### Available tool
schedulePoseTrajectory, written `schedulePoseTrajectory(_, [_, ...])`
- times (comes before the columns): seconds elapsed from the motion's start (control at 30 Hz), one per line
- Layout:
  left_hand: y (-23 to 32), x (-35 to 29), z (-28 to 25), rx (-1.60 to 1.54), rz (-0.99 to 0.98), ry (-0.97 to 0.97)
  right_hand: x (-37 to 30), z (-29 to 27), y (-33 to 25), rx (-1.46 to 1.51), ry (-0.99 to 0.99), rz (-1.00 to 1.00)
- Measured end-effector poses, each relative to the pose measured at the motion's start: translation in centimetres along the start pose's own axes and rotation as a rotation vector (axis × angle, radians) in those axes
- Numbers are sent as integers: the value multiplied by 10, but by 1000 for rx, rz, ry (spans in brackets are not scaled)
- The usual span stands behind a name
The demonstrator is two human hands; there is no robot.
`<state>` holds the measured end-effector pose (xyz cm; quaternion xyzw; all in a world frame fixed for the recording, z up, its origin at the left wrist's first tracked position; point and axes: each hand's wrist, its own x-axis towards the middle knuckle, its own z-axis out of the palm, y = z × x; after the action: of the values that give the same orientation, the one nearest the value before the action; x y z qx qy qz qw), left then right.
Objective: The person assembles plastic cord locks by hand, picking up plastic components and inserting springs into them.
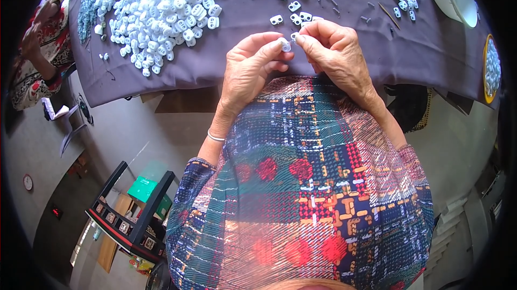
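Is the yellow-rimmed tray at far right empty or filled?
Filled: small pale pieces cover the inside of the yellow-rimmed tray. How deep, I cannot tell.

The one view is head-worn, the left of two side-by-side fisheye cameras, and faces steeply down along the front of the wearer's patterned shirt [318,193]. The shirt is nearest and fills the lower middle; the left hand [249,64] and right hand [338,50] lie farther off above it, the counter [431,50] spreading beyond them. Straight edges bend toward the dark rim.
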<state>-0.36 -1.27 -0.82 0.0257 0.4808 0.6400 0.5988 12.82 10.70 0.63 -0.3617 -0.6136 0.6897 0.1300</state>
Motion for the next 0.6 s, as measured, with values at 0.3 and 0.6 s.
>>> schedulePoseTrajectory(0.3, [0, 1, 3, -3, -6, -7, 1, 2, 5, -84, 5, -80])
schedulePoseTrajectory(0.6, [1, 1, 2, -6, -20, -22, 2, 3, 1, -43, -30, -17])
